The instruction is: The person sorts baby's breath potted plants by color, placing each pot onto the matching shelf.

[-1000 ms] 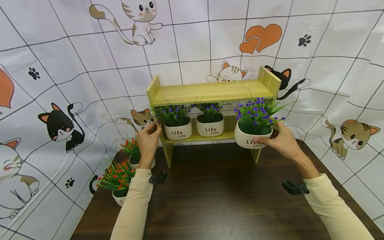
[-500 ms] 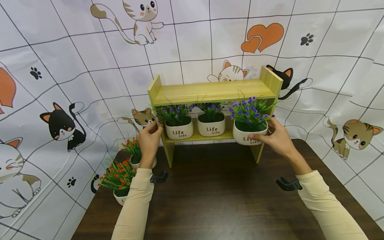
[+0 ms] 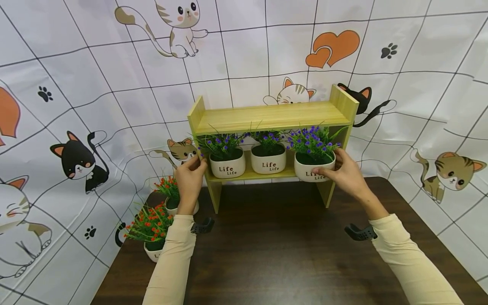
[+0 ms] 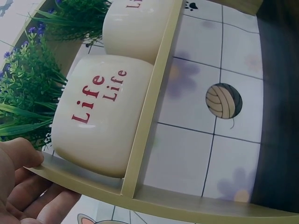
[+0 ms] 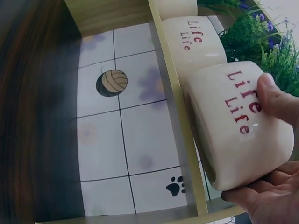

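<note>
A white "Life" flowerpot with purple flowers (image 3: 311, 168) is in my right hand (image 3: 346, 174), thumb on its front and fingers round its right side. In the right wrist view this flowerpot (image 5: 238, 135) is at the front edge of the wooden shelf's lower board, its base partly beyond the edge. Two similar flowerpots, one at left (image 3: 227, 166) and one in the middle (image 3: 268, 163), stand on that board. My left hand (image 3: 189, 178) grips the left side panel of the wooden shelf (image 3: 267, 115), thumb inside and fingers outside in the left wrist view.
Two white pots with orange-red flowers, a front one (image 3: 151, 226) and a rear one (image 3: 170, 195), stand on the dark table (image 3: 274, 254) at left, partly behind the left arm. A cat-patterned wall covering (image 3: 244, 55) rises behind the shelf.
My right hand has moved left and slightly up with the flowerpot, bringing it from the shelf's right end to the lower board's front edge. My left hand has stayed on the side panel.
</note>
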### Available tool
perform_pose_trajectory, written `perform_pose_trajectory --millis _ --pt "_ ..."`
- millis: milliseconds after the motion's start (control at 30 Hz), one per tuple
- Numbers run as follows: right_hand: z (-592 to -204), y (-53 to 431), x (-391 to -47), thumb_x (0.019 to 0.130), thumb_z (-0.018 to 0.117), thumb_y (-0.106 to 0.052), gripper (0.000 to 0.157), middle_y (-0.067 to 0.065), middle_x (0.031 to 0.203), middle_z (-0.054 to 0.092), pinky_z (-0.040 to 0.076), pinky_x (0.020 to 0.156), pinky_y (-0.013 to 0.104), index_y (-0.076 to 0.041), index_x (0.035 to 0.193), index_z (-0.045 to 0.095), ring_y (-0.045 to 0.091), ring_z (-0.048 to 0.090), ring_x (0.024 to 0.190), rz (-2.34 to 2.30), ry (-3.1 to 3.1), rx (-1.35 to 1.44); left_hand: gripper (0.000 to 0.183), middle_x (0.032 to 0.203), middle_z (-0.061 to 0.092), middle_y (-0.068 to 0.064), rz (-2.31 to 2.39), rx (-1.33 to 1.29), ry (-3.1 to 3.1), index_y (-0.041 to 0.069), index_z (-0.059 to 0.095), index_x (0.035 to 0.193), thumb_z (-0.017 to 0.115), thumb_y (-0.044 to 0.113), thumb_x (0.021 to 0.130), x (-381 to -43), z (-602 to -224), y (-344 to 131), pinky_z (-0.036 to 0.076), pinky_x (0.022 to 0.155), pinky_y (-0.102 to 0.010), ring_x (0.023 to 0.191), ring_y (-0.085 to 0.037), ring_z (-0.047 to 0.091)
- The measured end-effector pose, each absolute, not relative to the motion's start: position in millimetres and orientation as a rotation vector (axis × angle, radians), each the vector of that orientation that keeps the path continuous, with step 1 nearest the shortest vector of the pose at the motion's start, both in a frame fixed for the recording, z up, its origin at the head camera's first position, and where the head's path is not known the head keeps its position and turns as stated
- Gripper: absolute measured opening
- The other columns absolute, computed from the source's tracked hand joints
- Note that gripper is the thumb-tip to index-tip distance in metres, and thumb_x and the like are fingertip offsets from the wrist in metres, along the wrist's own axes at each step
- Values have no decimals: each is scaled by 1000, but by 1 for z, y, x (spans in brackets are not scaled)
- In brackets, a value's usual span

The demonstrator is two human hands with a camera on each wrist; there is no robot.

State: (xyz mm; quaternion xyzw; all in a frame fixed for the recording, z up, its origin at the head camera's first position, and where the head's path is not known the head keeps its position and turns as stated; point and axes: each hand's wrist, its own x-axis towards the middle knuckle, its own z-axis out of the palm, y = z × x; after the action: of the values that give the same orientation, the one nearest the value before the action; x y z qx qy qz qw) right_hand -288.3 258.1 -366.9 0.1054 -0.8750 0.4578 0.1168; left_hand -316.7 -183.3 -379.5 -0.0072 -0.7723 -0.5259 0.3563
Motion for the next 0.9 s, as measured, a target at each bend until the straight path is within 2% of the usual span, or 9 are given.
perform_pose_trajectory --millis 67,100,200,333,467,533,667,767,900 --pt "-367 257 -290 97 81 -38 89 29 128 72 53 72 19 1 162 35 26 74 103 1289 -2566 297 29 111 80 -23 -1364 -13 -1996 0 79 123 76 13 97 -316 -380 -183 50 69 -3 97 -35 80" --pt "-367 256 -291 97 80 -39 90 29 122 74 53 71 21 1 163 35 31 74 101 1264 -2572 287 30 111 80 -23 -1368 -11 -1998 0 79 124 76 13 98 -316 -380 -183 50 69 -3 98 -35 80" --pt "-366 254 -293 97 80 -40 86 29 108 77 52 68 25 2 161 40 21 72 85 1205 -2569 267 30 113 80 -23 -1373 -12 -1999 -1 79 124 75 13 98 -316 -380 -183 50 70 -3 99 -35 80" --pt "-368 249 -298 98 79 -33 80 28 112 75 51 67 23 6 157 40 5 63 80 1252 -2526 255 30 112 80 -23 -1371 -17 -1995 -1 79 124 76 14 98 -315 -380 -183 50 70 -3 99 -34 80" --pt "-370 244 -303 98 80 -28 78 28 118 73 48 66 19 7 153 38 0 60 80 1288 -2479 230 29 111 80 -23 -1368 -7 -1991 0 79 123 76 14 97 -314 -379 -183 50 70 -4 98 -35 80" --pt "-372 242 -305 98 81 -28 75 27 116 73 45 64 19 7 150 41 5 59 79 1277 -2460 208 29 112 80 -24 -1365 -3 -1991 0 79 123 75 13 97 -314 -380 -183 49 70 -4 98 -37 79" --pt "-374 239 -308 98 80 -27 72 29 125 71 49 72 24 6 150 42 24 67 94 1280 -2433 179 29 113 80 -24 -1366 -6 -1998 0 79 124 75 13 98 -315 -380 -182 50 71 -3 100 -36 79" --pt "-373 237 -309 101 77 -29 74 34 132 66 53 86 42 8 154 41 40 66 110 1257 -2451 166 30 113 80 -23 -1369 -10 -2001 -1 79 124 76 13 98 -315 -380 -182 50 71 -3 100 -35 80" --pt "-368 235 -311 104 72 -34 81 41 138 57 46 104 66 10 160 34 55 56 127 1193 -2527 126 31 114 79 -23 -1367 -15 -1997 -1 77 126 75 12 98 -315 -379 -182 50 71 -4 100 -36 79"
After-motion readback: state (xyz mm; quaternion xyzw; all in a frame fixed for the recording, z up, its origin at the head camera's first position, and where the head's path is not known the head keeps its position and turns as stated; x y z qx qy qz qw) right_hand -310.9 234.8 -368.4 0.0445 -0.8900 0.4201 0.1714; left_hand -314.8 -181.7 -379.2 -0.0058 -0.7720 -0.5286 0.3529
